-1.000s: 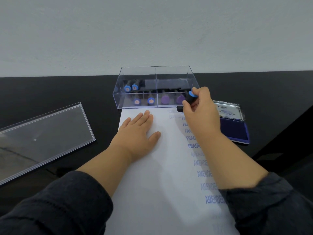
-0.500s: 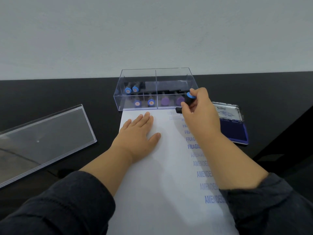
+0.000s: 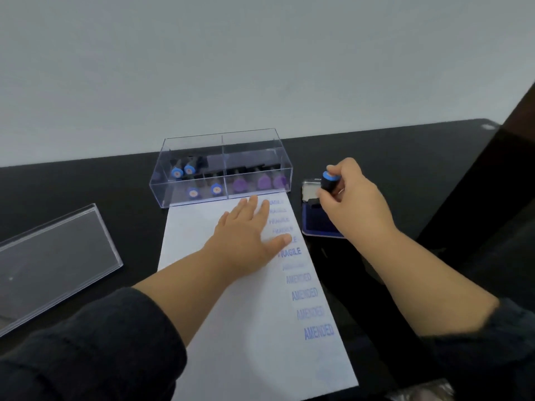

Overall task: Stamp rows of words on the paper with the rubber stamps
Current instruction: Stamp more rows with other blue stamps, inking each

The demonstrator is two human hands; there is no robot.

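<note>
A white sheet of paper (image 3: 231, 328) lies on the black table, with a column of blue "FRAGILE" and "AMENDED" prints down its right side. My left hand (image 3: 246, 235) rests flat on the paper's upper part, fingers straight. My right hand (image 3: 353, 204) grips a black rubber stamp with a blue cap (image 3: 330, 180) over the open blue ink pad (image 3: 315, 224), just right of the paper. The stamp's lower end is at the pad's surface; whether it touches is hidden by my fingers.
A clear plastic box (image 3: 220, 166) holding several blue-capped and purple-capped stamps stands at the paper's far edge. Its clear lid (image 3: 55, 264) lies to the left. The table's right edge (image 3: 463, 204) drops off beside the ink pad.
My right hand has lifted the stamp off the top of the paper and carried it right, over the ink pad. My left hand stays flat on the paper.
</note>
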